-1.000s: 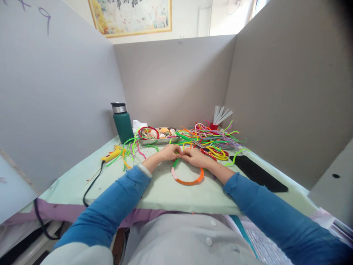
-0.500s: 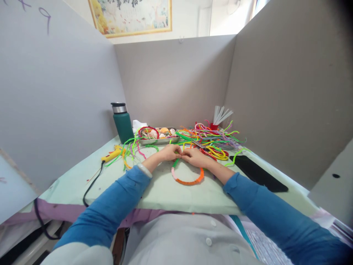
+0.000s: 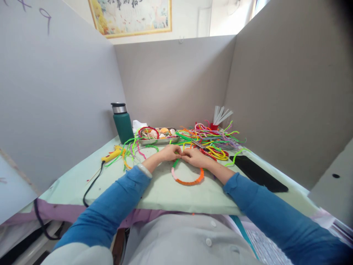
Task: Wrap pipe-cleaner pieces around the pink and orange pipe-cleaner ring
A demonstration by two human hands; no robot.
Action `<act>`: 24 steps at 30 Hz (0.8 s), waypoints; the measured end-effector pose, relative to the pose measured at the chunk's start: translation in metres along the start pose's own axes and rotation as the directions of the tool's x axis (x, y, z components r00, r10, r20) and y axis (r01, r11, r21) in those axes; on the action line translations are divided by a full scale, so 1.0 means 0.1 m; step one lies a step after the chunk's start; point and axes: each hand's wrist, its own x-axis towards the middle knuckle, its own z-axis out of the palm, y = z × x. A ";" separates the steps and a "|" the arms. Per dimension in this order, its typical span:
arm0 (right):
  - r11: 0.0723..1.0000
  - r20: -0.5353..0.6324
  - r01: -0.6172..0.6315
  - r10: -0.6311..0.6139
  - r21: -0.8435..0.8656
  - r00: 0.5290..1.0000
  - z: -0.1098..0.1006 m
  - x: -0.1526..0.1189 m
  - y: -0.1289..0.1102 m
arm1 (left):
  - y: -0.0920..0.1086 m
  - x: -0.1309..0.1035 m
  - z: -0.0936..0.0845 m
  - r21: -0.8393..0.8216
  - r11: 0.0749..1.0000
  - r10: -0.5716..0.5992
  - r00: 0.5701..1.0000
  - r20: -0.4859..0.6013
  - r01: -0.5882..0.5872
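Observation:
A ring wrapped in pipe cleaners [image 3: 190, 183] lies on the pale green tablecloth, with orange, pink and green stretches showing. At its far upper-left part, my left hand [image 3: 170, 152] pinches the green stretch. My right hand [image 3: 194, 156] is closed at the same spot, its fingertips meeting those of the left and gripping the pipe-cleaner wrapping. The far side of the ring is hidden under my hands. Close beyond them lie scissors [image 3: 198, 144] and loose yellow pipe cleaners [image 3: 216, 152].
A green bottle [image 3: 122, 125] stands at the back left, near a yellow glue gun [image 3: 111, 154] with a black cord. Behind my hands are a metal tray [image 3: 160, 141] of shells and a heap of pipe cleaners [image 3: 217, 134]. A black phone-like slab [image 3: 257, 173] lies right. Grey partitions enclose the table.

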 end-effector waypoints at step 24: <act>1.000 0.012 0.014 -0.014 -0.006 1.000 0.01 0.01 0.02 | -0.01 0.00 0.00 -0.001 1.000 0.011 1.000 0.010 -0.011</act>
